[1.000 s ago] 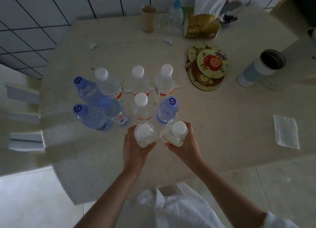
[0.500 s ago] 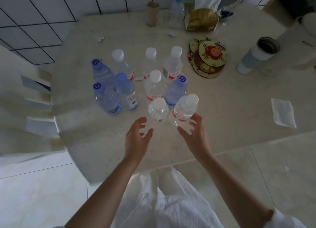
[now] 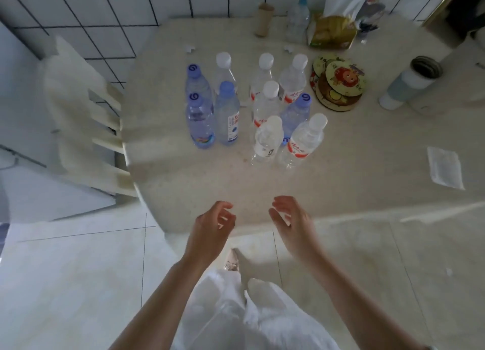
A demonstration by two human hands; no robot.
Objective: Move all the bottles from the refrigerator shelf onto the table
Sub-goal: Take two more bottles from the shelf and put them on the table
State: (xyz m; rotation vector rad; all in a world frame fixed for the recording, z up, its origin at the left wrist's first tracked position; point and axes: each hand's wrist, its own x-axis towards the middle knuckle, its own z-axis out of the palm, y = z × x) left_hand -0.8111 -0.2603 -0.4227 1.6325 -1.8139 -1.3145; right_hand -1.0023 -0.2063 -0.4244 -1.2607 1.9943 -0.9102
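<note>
10 clear plastic water bottles, white & blue caps, stand upright in a tight cluster on the beige speckled stone worktop. The 2 nearest, white-capped &, sit side by side at the front. L hand & R hand hover over the worktop's near edge, apart from the bottles, fingers loosely curled, holding nothing. Round cartoon coasters lie just beside the cluster.
</note>
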